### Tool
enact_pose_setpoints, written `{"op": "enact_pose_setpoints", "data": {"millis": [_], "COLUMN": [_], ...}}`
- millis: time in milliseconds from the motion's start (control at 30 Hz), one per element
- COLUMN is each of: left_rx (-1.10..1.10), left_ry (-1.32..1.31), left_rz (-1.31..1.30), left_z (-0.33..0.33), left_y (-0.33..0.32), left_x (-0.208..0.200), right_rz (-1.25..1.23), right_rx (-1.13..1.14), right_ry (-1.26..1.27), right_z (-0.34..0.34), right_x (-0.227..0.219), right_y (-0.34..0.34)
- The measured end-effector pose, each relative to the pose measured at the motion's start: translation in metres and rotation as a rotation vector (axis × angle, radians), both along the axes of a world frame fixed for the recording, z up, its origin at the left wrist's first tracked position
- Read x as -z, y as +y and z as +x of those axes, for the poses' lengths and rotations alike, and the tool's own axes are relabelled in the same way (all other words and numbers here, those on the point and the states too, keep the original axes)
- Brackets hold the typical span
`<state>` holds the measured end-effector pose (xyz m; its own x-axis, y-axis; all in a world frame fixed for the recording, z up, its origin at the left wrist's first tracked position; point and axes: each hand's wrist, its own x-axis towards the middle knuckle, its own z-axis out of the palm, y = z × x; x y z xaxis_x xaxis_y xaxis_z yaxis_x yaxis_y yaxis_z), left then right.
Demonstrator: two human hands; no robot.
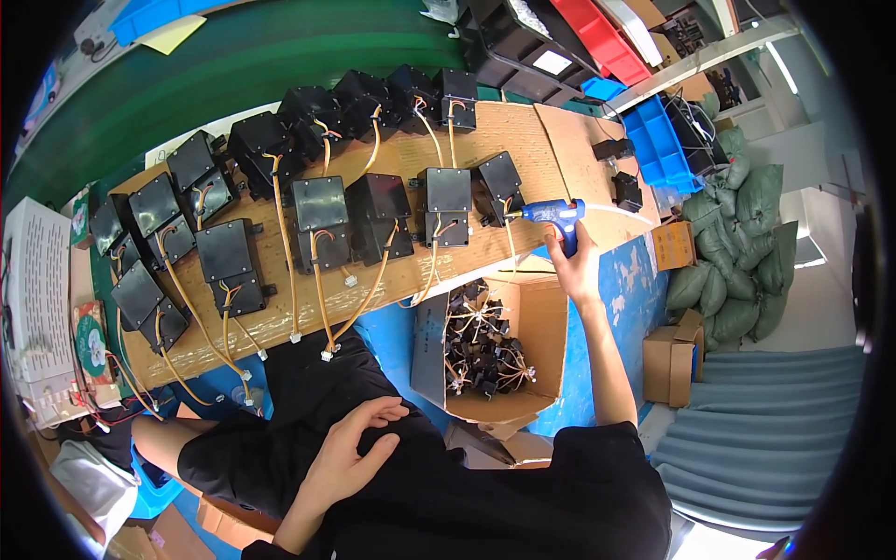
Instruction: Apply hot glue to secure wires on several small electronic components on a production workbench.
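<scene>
My right hand point(576, 264) is wrapped round the handle of a blue hot glue gun point(558, 215). The gun's nozzle points left and meets the side of a black plastic box point(497, 177) where its cable comes out; I cannot tell whether it touches. My left hand point(347, 455) lies over my dark clothing at the lap, fingers loosely apart, holding nothing. Several more black boxes point(320, 203) stand in rows on the cardboard-covered table point(392, 289). From each hang yellowish cables, many ending in a white connector point(329, 353) past the near edge.
Below the table's near edge, an open carton point(537, 341) holds small black parts with wires. Two small black pieces point(627, 190) lie on cardboard at the right. Beyond are a blue bin point(659, 140), green sacks point(742, 243) and a small carton point(672, 359). A white box point(39, 289) stands far left.
</scene>
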<state>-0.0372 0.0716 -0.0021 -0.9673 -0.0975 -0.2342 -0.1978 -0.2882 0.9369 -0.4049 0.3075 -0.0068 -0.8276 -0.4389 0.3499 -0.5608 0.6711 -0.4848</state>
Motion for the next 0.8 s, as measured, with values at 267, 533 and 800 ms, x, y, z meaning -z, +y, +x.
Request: {"op": "enact_pose_setpoints", "data": {"millis": [267, 533, 800], "left_rx": [0.014, -0.02, -0.053], "left_ry": [0.005, 0.01, 0.003], "left_rz": [0.009, -0.032, 0.027], "left_z": [0.003, 0.021, 0.029], "left_y": [-0.004, -0.008, -0.009], "left_x": [0.0, 0.008, 0.008], "right_rz": [-0.12, 0.138, 0.046], "right_rx": [0.168, 0.144, 0.029], "right_ry": [-0.265, -0.221, 0.167], "right_z": [-0.03, -0.095, -0.055], "right_x": [-0.002, 0.02, 0.009], "right_y": [0.007, 0.002, -0.021]}}
